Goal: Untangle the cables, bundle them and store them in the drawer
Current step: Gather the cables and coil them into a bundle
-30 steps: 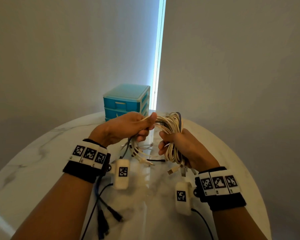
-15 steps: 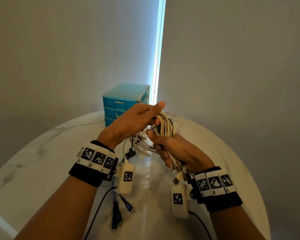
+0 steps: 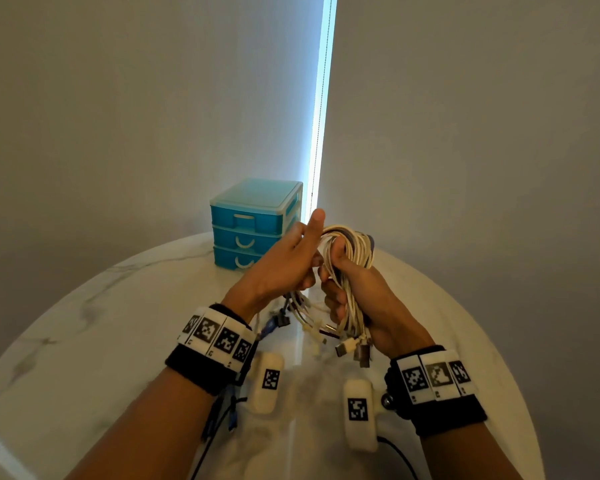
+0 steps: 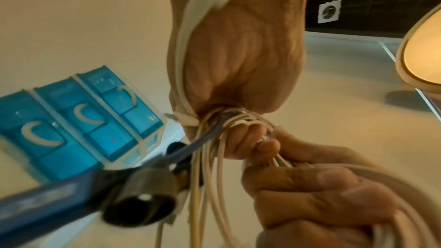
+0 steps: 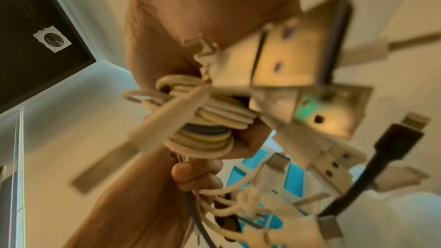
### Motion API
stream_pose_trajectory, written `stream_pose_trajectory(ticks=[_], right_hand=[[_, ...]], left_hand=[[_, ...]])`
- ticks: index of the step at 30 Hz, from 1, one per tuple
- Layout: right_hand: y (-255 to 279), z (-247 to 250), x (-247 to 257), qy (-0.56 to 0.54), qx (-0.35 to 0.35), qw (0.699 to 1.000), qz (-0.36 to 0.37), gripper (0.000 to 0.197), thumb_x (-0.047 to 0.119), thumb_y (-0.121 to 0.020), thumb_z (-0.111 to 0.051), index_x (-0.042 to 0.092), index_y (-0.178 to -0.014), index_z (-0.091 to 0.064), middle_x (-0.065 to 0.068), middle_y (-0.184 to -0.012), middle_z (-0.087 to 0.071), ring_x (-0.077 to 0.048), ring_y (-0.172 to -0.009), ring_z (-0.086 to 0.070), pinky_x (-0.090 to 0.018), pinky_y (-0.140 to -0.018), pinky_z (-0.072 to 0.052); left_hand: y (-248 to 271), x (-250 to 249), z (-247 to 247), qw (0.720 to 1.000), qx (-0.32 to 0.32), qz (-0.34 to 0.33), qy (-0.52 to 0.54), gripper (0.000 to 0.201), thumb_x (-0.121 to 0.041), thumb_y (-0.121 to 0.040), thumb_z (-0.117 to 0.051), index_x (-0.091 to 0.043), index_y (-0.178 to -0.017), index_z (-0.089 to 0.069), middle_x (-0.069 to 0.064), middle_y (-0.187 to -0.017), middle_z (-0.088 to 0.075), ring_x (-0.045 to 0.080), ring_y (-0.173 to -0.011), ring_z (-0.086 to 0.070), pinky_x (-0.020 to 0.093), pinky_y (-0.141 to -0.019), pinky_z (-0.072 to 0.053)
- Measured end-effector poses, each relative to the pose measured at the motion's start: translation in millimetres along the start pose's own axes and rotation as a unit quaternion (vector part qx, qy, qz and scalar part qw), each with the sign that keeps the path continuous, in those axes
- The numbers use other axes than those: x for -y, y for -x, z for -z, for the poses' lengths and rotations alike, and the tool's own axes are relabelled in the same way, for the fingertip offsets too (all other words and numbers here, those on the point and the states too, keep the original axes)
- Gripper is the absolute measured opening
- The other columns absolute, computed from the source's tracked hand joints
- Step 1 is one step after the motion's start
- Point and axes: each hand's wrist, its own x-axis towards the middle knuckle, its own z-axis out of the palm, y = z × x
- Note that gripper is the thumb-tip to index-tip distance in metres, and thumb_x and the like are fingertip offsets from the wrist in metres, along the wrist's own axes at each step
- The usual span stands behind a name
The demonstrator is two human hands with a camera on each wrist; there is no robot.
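Scanning from the left, we note a blue drawer unit (image 3: 253, 225) of three closed drawers standing at the far edge of the round marble table (image 3: 84, 327), well apart from our near edge. Just right of it, held above the table, the left hand (image 3: 284, 265) has its thumb raised straight while the fingers (image 4: 317, 182) curl round several white strands, as the left wrist view shows. A blue cable with a dark metal plug (image 4: 143, 205) hangs beneath this hand, blurred. Next comes the cable bundle (image 3: 347, 251), mostly cream-white loops with a blue-grey strand among them, lifted between the hands and not touching the table. The right hand (image 3: 357, 292) grips the bundle in a fist, fingers wrapped tight round the coils and thumb pressed along the strands. Below it, loose plug ends (image 3: 352, 348) dangle; the right wrist view shows USB plugs (image 5: 293, 59) and one black connector (image 5: 393, 142), out of focus.
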Motion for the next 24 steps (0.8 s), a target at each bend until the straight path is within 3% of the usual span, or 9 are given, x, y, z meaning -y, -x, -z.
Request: stream_pose_trajectory(ticks=[2,4,7,11,15,18,21,22,24], right_hand=[[-3,3,-1,-0.016,-0.049,0.998,0.019,0.063,0.07,-0.1,-0.053,0.012,-0.085,-0.073,-0.006,-0.058,-0.049,-0.017,-0.047,-0.044,-0.028,-0.048,-0.039],[-5,4,-2,-0.025,-0.092,0.995,0.039,0.061,0.069,-0.101,-0.054,0.014,-0.089,-0.076,-0.006,-0.059,-0.051,-0.017,-0.048,-0.046,-0.028,-0.047,-0.041],[-4,1,-4,-0.002,-0.136,0.989,0.05,0.061,0.068,-0.104,-0.047,0.014,-0.105,-0.077,-0.001,-0.058,-0.057,-0.012,-0.046,-0.054,-0.027,-0.046,-0.046],[-7,3,-7,-0.006,-0.166,0.985,0.05,0.059,0.067,-0.105,-0.045,0.016,-0.107,-0.074,0.001,-0.054,-0.056,-0.008,-0.041,-0.053,-0.025,-0.043,-0.044],[-10,7,-13,-0.011,-0.159,0.986,0.046,0.067,0.075,-0.099,-0.049,0.014,-0.104,-0.077,-0.007,-0.06,-0.055,-0.013,-0.045,-0.055,-0.027,-0.046,-0.047],[-12,8,-12,0.015,-0.137,0.99,0.036,0.079,0.083,-0.092,-0.051,0.01,-0.104,-0.078,-0.005,-0.065,-0.067,-0.012,-0.051,-0.064,-0.027,-0.05,-0.05],[-13,10,-12,0.049,-0.128,0.989,0.045,0.077,0.083,-0.084,-0.064,0.01,-0.105,-0.073,0.0,-0.068,-0.068,-0.014,-0.061,-0.066,-0.028,-0.056,-0.052],[-13,10,-12,0.052,-0.126,0.989,0.05,0.07,0.08,-0.082,-0.069,0.013,-0.1,-0.071,0.002,-0.067,-0.068,-0.014,-0.062,-0.066,-0.03,-0.058,-0.053],[-13,11,-11,0.051,-0.119,0.99,0.061,0.059,0.073,-0.082,-0.075,0.015,-0.092,-0.07,0.002,-0.064,-0.068,-0.015,-0.062,-0.069,-0.031,-0.061,-0.056]], left_hand=[[-1,2,-3,1.0,0.017,-0.006,0.005,0.08,-0.082,-0.1,-0.025,-0.009,-0.104,-0.058,0.004,-0.077,-0.063,0.014,-0.06,-0.06,0.027,-0.058,-0.05],[-2,2,-7,1.0,0.018,0.004,-0.002,0.074,-0.081,-0.101,-0.023,-0.017,-0.098,-0.06,0.005,-0.08,-0.063,0.011,-0.06,-0.063,0.026,-0.061,-0.053],[-1,2,-18,0.999,0.002,0.032,-0.033,0.073,-0.081,-0.099,-0.018,-0.025,-0.121,-0.058,0.003,-0.078,-0.065,0.006,-0.058,-0.067,0.022,-0.061,-0.056],[0,10,-27,0.998,0.007,0.032,-0.054,0.077,-0.086,-0.095,-0.017,-0.027,-0.139,-0.039,0.0,-0.073,-0.065,0.012,-0.066,-0.073,0.044,-0.078,-0.067],[-2,14,-39,0.997,-0.015,0.061,-0.043,0.072,-0.084,-0.096,-0.017,-0.026,-0.137,-0.032,-0.004,-0.069,-0.056,0.004,-0.055,-0.055,0.029,-0.059,-0.05],[-2,14,-47,0.995,-0.039,0.057,-0.072,0.064,-0.081,-0.098,-0.011,-0.032,-0.133,-0.035,-0.004,-0.067,-0.065,0.004,-0.06,-0.061,0.031,-0.068,-0.05],[-5,17,-41,0.997,-0.004,0.07,-0.028,0.082,-0.081,-0.097,-0.019,-0.022,-0.146,-0.047,0.006,-0.105,-0.074,0.016,-0.089,-0.069,0.041,-0.087,-0.059],[-6,16,-38,0.996,0.012,0.09,-0.006,0.082,-0.078,-0.099,-0.022,-0.017,-0.147,-0.047,0.008,-0.104,-0.071,0.016,-0.085,-0.066,0.038,-0.082,-0.059],[-3,6,-31,0.99,0.059,0.126,0.0,0.074,-0.076,-0.102,-0.018,-0.019,-0.14,-0.047,0.004,-0.081,-0.061,0.009,-0.06,-0.053,0.025,-0.058,-0.049]])
